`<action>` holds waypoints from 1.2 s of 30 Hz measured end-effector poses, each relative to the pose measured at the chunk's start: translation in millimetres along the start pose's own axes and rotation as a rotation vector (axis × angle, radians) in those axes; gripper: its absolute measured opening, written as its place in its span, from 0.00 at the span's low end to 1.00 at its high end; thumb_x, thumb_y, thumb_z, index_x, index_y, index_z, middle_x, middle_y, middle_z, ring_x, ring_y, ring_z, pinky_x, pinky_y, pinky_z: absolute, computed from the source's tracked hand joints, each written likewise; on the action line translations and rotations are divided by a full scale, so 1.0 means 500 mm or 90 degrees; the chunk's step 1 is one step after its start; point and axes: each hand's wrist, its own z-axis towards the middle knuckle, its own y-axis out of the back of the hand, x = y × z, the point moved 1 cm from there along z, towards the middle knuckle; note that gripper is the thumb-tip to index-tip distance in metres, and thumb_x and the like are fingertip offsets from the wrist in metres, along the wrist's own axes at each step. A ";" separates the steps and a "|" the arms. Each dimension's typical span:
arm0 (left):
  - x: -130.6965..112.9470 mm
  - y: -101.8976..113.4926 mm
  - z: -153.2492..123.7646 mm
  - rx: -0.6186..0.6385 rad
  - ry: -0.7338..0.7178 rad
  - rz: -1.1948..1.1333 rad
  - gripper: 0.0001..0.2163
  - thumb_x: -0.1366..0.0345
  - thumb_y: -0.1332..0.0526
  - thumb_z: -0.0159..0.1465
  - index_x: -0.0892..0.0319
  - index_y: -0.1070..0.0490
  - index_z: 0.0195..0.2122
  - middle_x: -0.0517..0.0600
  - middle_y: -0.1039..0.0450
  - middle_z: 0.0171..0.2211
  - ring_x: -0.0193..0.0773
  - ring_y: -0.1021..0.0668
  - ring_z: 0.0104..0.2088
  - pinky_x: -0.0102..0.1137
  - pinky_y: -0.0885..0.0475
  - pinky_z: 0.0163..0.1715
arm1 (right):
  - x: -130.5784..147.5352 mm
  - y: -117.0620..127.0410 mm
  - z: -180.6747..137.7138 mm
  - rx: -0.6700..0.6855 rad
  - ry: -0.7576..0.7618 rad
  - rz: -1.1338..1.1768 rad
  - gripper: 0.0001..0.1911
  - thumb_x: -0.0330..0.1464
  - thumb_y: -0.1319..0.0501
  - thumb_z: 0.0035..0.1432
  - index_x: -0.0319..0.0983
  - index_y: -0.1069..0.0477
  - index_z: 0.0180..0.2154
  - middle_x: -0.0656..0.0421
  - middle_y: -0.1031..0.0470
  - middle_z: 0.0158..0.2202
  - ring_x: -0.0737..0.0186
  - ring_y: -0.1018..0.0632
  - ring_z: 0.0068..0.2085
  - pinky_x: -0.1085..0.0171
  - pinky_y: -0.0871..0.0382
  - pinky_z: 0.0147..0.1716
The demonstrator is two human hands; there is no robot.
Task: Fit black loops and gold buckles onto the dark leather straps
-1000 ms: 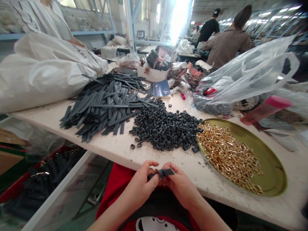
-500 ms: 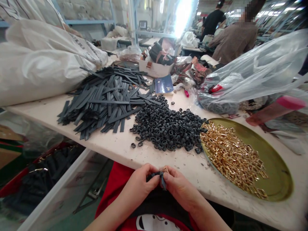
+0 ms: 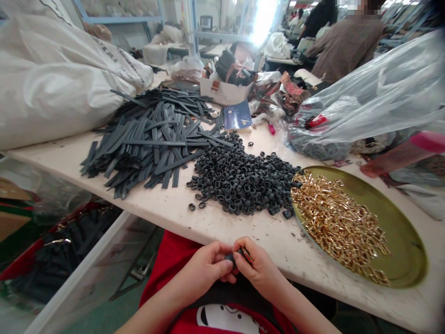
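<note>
Both hands meet just below the table's near edge, over my lap. My left hand [image 3: 205,268] and my right hand [image 3: 259,269] are closed, pinching between them a small dark strap piece [image 3: 232,258] with a gold buckle [image 3: 246,253] showing at my right fingertips. On the table ahead lie a pile of dark grey straps [image 3: 149,139], a heap of small black loops [image 3: 243,178] and a round brass-coloured tray [image 3: 392,218] holding several gold buckles [image 3: 344,227].
A large white sack [image 3: 52,83] fills the table's left rear. A clear plastic bag [image 3: 368,102], a pink bottle [image 3: 403,153], a blue booklet [image 3: 237,117] and a white box [image 3: 222,93] crowd the back. People work at benches behind. Dark goods lie in a bin [image 3: 59,260] lower left.
The strap end that stuck out flat between my fingers a second ago has been folded in and is now bunched between both hands; a gold buckle shows. The view tilted slightly downward.
</note>
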 end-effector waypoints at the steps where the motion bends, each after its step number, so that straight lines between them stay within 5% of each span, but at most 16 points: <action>1: 0.003 -0.003 -0.002 0.004 0.009 -0.014 0.17 0.63 0.39 0.51 0.66 0.35 0.41 0.53 0.29 0.33 0.31 0.27 0.25 0.26 0.34 0.29 | 0.003 0.004 -0.006 0.018 0.004 -0.019 0.06 0.36 0.50 0.58 0.41 0.39 0.33 0.66 0.38 0.21 0.68 0.36 0.24 0.68 0.45 0.24; 6: 0.012 -0.024 -0.010 0.012 0.050 -0.012 0.15 0.66 0.39 0.50 0.65 0.34 0.38 0.51 0.29 0.31 0.32 0.27 0.25 0.25 0.34 0.27 | 0.010 0.010 -0.037 0.081 0.026 -0.054 0.07 0.35 0.50 0.59 0.40 0.38 0.33 0.65 0.34 0.24 0.69 0.35 0.25 0.68 0.44 0.25; 10: 0.012 -0.027 -0.012 -0.004 0.003 0.067 0.13 0.65 0.42 0.53 0.65 0.34 0.39 0.51 0.28 0.31 0.32 0.26 0.26 0.26 0.33 0.28 | -0.007 -0.006 -0.050 -0.036 0.032 0.006 0.12 0.39 0.54 0.61 0.40 0.39 0.33 0.62 0.35 0.25 0.67 0.34 0.28 0.67 0.40 0.28; 16: -0.010 -0.018 -0.008 0.005 -0.005 0.365 0.12 0.62 0.51 0.61 0.62 0.35 0.24 0.46 0.32 0.20 0.31 0.31 0.18 0.24 0.38 0.19 | -0.030 -0.032 -0.043 -0.146 0.071 -0.007 0.12 0.39 0.55 0.62 0.40 0.38 0.38 0.59 0.31 0.31 0.63 0.29 0.33 0.65 0.37 0.33; 20: -0.016 -0.032 0.031 0.047 -0.071 0.427 0.13 0.63 0.53 0.62 0.61 0.34 0.25 0.46 0.32 0.19 0.32 0.30 0.19 0.24 0.37 0.21 | -0.044 -0.027 -0.031 -0.193 0.036 0.006 0.15 0.42 0.58 0.62 0.41 0.39 0.39 0.58 0.31 0.31 0.61 0.28 0.34 0.63 0.35 0.34; 23: -0.030 -0.020 0.067 -0.021 -0.188 0.611 0.13 0.60 0.49 0.63 0.60 0.31 0.27 0.50 0.29 0.24 0.38 0.26 0.26 0.27 0.35 0.26 | -0.070 0.009 -0.017 -0.277 -0.010 -0.094 0.18 0.44 0.57 0.60 0.40 0.38 0.40 0.54 0.29 0.35 0.56 0.27 0.38 0.58 0.35 0.38; 26: -0.078 0.046 0.091 -0.214 -0.299 0.804 0.11 0.57 0.45 0.62 0.58 0.29 0.34 0.51 0.27 0.33 0.40 0.26 0.36 0.28 0.35 0.34 | -0.103 0.063 -0.005 -0.383 -0.019 -0.281 0.20 0.47 0.54 0.57 0.39 0.35 0.37 0.51 0.28 0.35 0.51 0.28 0.38 0.52 0.36 0.40; 31: -0.194 0.252 0.127 -0.532 -0.250 0.912 0.10 0.67 0.51 0.64 0.62 0.32 0.39 0.55 0.31 0.40 0.42 0.29 0.42 0.33 0.37 0.44 | -0.148 0.110 0.003 -0.501 0.050 -0.457 0.23 0.48 0.54 0.57 0.37 0.34 0.40 0.50 0.28 0.41 0.50 0.28 0.43 0.51 0.35 0.43; 36: -0.244 0.378 0.180 -0.610 -0.207 0.918 0.08 0.73 0.48 0.60 0.65 0.31 0.36 0.61 0.32 0.39 0.51 0.32 0.46 0.43 0.39 0.46 | -0.165 0.112 0.010 -0.504 0.112 -0.506 0.19 0.46 0.52 0.58 0.38 0.33 0.39 0.53 0.26 0.38 0.54 0.26 0.40 0.55 0.33 0.40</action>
